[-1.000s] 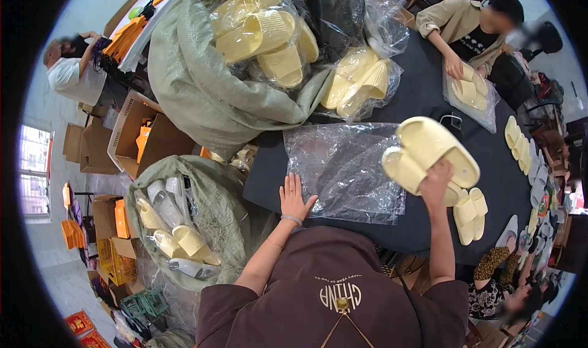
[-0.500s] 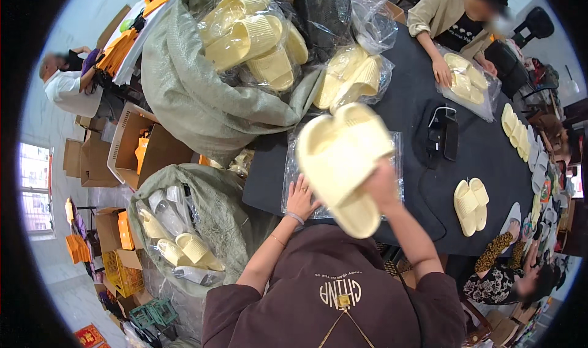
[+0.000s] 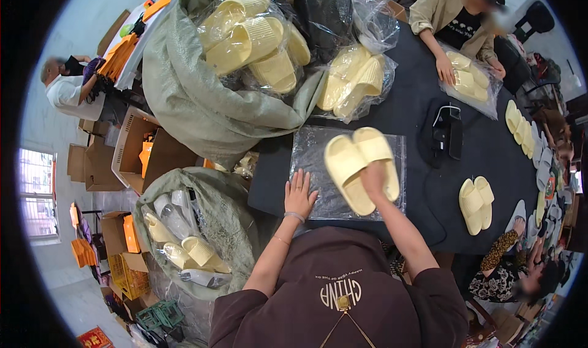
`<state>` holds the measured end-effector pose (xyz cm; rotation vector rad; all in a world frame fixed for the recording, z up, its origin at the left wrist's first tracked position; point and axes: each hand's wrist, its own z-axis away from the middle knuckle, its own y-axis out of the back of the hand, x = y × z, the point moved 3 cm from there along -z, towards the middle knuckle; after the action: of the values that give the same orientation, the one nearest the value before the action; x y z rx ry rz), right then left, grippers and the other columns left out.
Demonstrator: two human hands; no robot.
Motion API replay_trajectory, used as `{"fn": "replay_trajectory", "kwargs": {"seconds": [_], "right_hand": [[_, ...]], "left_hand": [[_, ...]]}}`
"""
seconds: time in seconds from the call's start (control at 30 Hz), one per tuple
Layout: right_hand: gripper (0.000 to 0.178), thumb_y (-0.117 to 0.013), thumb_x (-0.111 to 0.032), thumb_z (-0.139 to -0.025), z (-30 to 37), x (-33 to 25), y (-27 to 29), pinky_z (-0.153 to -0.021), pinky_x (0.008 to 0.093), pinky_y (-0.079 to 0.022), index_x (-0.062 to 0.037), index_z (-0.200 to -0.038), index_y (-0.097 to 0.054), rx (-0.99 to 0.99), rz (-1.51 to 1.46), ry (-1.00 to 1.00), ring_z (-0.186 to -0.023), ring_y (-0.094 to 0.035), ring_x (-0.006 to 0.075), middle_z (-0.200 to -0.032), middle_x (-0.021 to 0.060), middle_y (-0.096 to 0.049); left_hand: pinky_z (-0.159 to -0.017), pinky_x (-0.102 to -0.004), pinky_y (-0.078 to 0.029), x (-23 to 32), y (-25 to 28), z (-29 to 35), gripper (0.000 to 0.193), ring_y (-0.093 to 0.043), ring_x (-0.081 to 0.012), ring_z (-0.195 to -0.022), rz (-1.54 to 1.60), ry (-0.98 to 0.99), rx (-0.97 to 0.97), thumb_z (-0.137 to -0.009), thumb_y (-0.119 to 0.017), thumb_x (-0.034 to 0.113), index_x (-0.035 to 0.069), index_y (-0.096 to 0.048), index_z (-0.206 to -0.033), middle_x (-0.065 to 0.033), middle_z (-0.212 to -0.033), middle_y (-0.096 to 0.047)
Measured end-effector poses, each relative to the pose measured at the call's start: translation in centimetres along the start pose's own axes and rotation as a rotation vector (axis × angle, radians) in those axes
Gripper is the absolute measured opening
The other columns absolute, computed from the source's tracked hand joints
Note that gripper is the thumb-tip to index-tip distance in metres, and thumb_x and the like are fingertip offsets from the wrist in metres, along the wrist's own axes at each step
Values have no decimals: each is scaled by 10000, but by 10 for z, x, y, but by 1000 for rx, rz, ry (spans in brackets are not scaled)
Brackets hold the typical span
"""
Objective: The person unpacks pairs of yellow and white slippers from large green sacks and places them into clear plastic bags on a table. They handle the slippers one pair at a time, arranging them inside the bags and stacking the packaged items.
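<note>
Slippers [image 3: 354, 169] slant near-to-far over right half of bag [image 3: 313, 155], right hand [image 3: 375, 178] clasping them, left hand [image 3: 299, 196] spread at left edge.

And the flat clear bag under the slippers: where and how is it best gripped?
Probably pinch the clear bag at its left edge, coming from the left near the left hand: it lies flat, and the slippers cover much of its middle and right.
</note>
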<state>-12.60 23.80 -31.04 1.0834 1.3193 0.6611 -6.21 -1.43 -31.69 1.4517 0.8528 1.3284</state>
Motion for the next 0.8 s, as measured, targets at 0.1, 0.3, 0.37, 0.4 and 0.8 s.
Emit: {"fn": "replay_trajectory", "kwargs": {"seconds": [0.1, 0.3, 0.37, 0.4, 0.8], "right_hand": [[309, -625, -153, -738, -15, 47, 14, -875, 470, -412, 63, -957, -598, 11, 7, -142, -1005, -495, 393, -1058, 231, -550], [375, -630, -208, -752, -15, 52, 14, -944, 495, -360, 62, -1010, -596, 159, 98, -1, -1088, -444, 403, -1116, 218, -511], [404, -634, -203, -753, -14, 48, 17, -944, 497, -355, 54, -1060, -577, 116, 86, -32, -1094, -442, 405, -1127, 215, -507], [430, -634, -192, -756, -15, 49, 17, -945, 494, -353, 48, -1105, -558, 95, 74, -43, -1104, -438, 407, -1144, 213, -502], [317, -623, -102, -726, 1, -16, 66, -893, 464, -398, 70, -992, -605, 29, -83, 12, -1022, -481, 400, -1069, 223, -544]], "left_hand": [[-1097, -481, -212, 4, 4, -2, 651, -190, -282, -1399, -23, 16, -24, -895, -496, 412, 105, -294, -1433, -113, -1525, -188], [-1095, -492, -204, 13, 8, -62, 648, -209, -291, -1387, 16, -97, 23, -894, -507, 359, 58, -281, -1422, -112, -1519, -194], [-1101, -479, -199, -5, 7, -87, 667, -194, -282, -1393, -50, -26, -19, -901, -489, 376, 56, -251, -1436, -104, -1525, -181], [-1103, -472, -196, -12, 7, -96, 677, -187, -278, -1397, -81, 5, -38, -904, -479, 385, 55, -235, -1443, -100, -1528, -175], [-1108, -541, -129, 4, 25, -8, 973, -67, -320, -1425, 37, -117, -382, -758, -642, 535, 74, -165, -1470, -146, -1536, -117]]}}
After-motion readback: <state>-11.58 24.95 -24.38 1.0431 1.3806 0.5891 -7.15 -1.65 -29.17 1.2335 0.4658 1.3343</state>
